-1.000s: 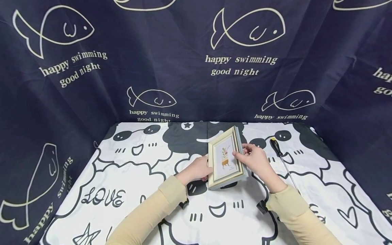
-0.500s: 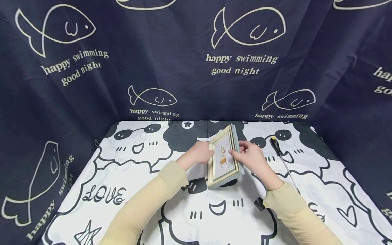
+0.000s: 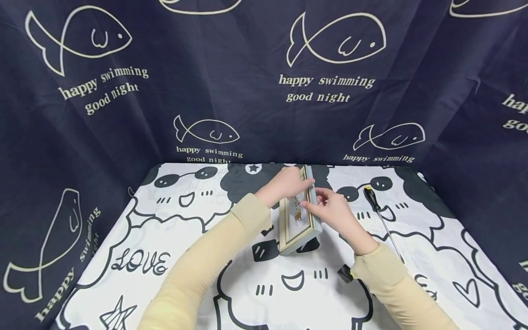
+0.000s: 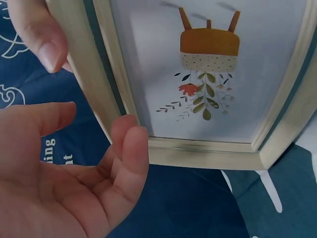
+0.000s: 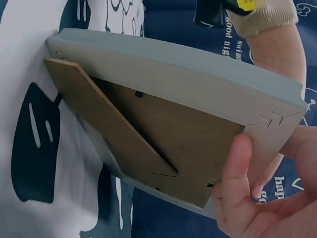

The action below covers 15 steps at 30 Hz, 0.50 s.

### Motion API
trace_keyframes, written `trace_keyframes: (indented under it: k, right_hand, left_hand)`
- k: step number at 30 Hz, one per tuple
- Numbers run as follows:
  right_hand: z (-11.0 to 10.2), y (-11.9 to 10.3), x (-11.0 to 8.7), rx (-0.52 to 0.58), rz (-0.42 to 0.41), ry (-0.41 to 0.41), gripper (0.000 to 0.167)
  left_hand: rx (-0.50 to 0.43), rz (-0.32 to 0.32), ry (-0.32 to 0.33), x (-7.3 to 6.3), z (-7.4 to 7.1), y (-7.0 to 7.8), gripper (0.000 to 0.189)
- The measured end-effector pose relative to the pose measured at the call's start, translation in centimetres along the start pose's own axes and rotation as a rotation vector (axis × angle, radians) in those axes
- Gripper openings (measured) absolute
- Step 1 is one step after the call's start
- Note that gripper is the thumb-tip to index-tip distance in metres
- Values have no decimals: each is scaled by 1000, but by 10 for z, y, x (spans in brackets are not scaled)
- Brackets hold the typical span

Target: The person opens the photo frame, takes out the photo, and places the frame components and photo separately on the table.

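A cream picture frame (image 3: 298,222) with a potted-plant print stands tilted on the table, turned to the left. My right hand (image 3: 332,208) holds its right side, thumb on the front border and fingers (image 5: 235,163) on the back. In the right wrist view, the brown backing (image 5: 193,136) shows a stand leg (image 5: 106,111) swung out. My left hand (image 3: 288,185) reaches across the frame's upper front. Seen in the left wrist view, its thumb is apart and its loosely bent fingers (image 4: 133,153) are at the frame's top corner; whether they touch it I cannot tell.
A screwdriver (image 3: 372,199) with a black handle lies to the right of my right hand, shaft pointing toward me. The table has a black-and-white cartoon cloth (image 3: 165,238). A dark blue curtain (image 3: 255,78) with fish drawings hangs behind and at the sides.
My left hand has left the frame's left edge and moved up and right across its front. The frame has turned further to the left, while my right hand keeps its hold.
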State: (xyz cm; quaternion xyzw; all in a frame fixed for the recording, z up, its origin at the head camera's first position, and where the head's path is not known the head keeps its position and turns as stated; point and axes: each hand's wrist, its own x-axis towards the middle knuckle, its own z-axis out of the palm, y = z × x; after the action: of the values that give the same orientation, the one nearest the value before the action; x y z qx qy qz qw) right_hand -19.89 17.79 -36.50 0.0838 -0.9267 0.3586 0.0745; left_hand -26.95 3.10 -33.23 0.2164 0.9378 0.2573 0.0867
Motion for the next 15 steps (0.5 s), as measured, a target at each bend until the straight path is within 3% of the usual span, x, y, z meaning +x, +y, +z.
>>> trace_keyframes:
  k: [4, 7, 10, 15]
  right_hand:
    - [1, -4, 0, 41, 30, -45, 56]
    - [3, -8, 0, 65, 47, -75, 46]
    - [5, -11, 1, 85, 44, -87, 38]
    - [8, -15, 2, 160, 52, -105, 40]
  left_hand:
    - [18, -2, 35, 4, 1, 3, 40]
    - [61, -9, 68, 6, 1, 5, 43]
    - [120, -64, 81, 6, 0, 8, 50]
    - [214, -177, 81, 7, -2, 10, 56]
